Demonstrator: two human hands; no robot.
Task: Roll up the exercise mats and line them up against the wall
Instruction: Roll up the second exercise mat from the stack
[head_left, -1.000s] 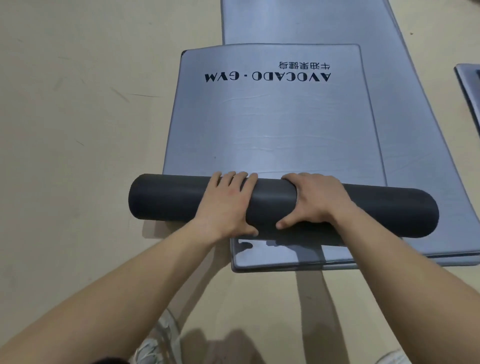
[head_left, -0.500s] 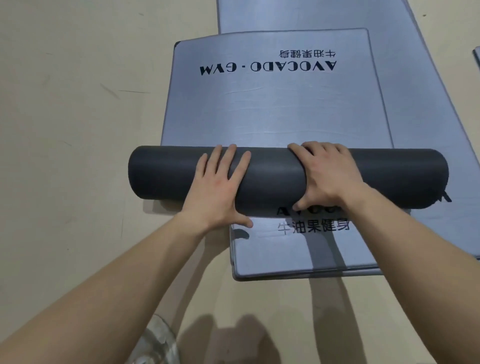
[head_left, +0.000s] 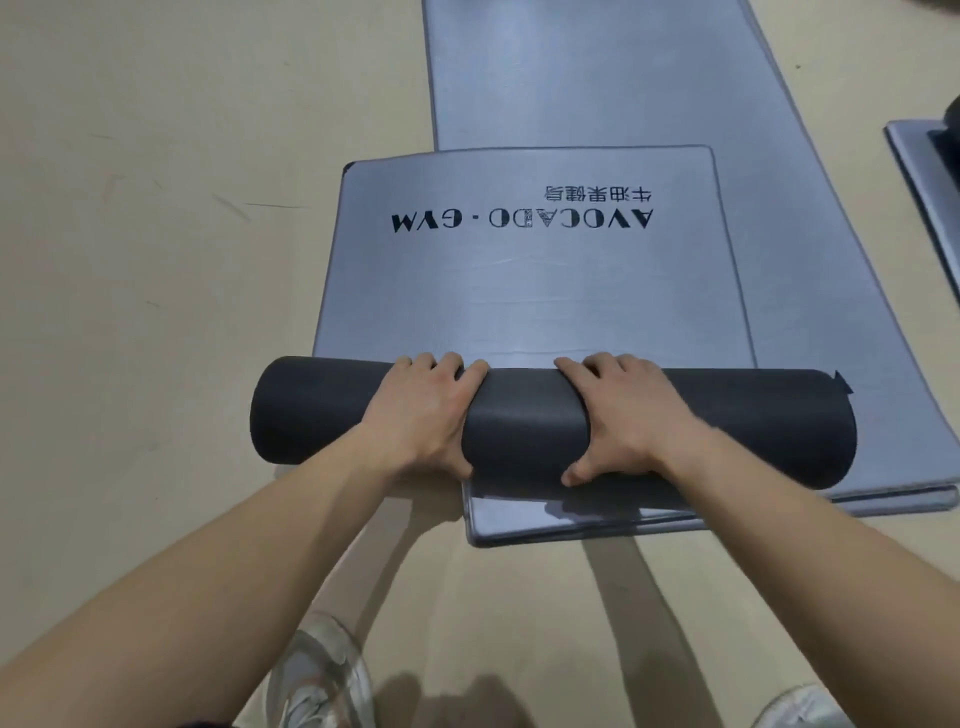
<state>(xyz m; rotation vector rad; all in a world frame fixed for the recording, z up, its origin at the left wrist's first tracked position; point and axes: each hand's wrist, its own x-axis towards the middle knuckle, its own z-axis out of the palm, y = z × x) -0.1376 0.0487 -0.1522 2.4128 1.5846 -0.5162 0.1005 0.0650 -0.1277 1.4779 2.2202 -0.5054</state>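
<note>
1. Rolling is the step in hand: the left hand (head_left: 423, 413) and the right hand (head_left: 615, 415) are both clamped on the dark roll (head_left: 530, 426), fingers curled over its far side and thumbs tucked under the near side, the two hands a little apart at the roll's middle.
2. The roll lies crosswise on the floor (head_left: 156, 312) just in front of the person, on top of a second grey mat (head_left: 831, 260) that runs away underneath.
3. The unrolled part of the mat (head_left: 519, 296) lies flat beyond the roll, with "AVOCADO · GYM" printed upside down near its far edge; I judge well over half is wound.
4. The next move calls for pushing the roll forward with even pressure from both hands, keeping the ends square; the right end looks slightly uneven, with a small corner sticking out.
5. The roll is matt charcoal outside, the open face silvery grey with a stitched border. It looks soft and springy, so it may loosen if released.
6. Another mat's corner (head_left: 919, 171) shows at the right edge.
</note>
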